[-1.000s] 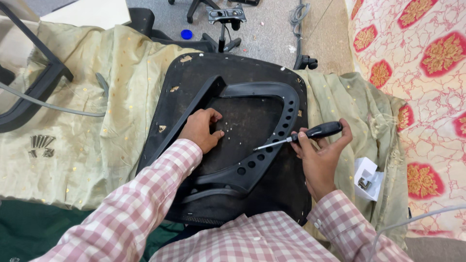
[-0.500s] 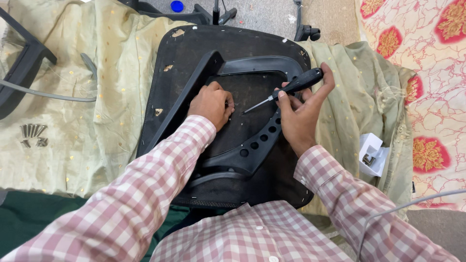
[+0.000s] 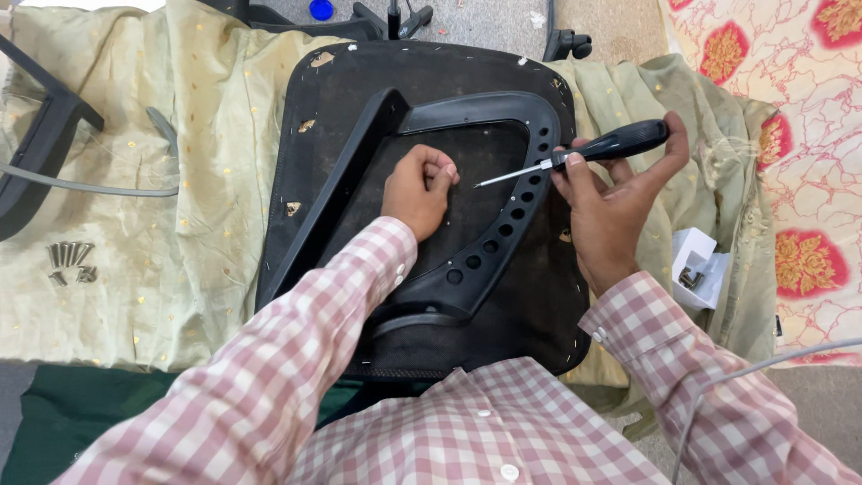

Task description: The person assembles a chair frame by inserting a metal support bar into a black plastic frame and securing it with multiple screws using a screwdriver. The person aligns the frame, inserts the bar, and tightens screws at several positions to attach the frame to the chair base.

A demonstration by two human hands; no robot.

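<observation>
A black chair seat (image 3: pixel 422 76) lies upside down on a pale green cloth, with a curved black plastic frame (image 3: pixel 489 242) with a row of holes on top of it. My left hand (image 3: pixel 417 189) rests on the seat inside the frame, fingers curled as if pinching something small that I cannot make out. A black-handled screwdriver (image 3: pixel 575 154) is held in my right hand (image 3: pixel 611 202), with its metal tip pointing left toward my left hand's fingers, a short gap between them.
Several loose screws (image 3: pixel 70 260) lie on the cloth (image 3: pixel 180 233) at the left. A small white box (image 3: pixel 700 265) sits at the right by a red-flowered fabric (image 3: pixel 799 135). Black chair parts (image 3: pixel 36 153) and a castor base (image 3: pixel 386 18) lie at the left and top.
The camera view has dropped and shifted. My right hand has brought the screwdriver up and turned its tip closer to my left hand, which stays on the seat.
</observation>
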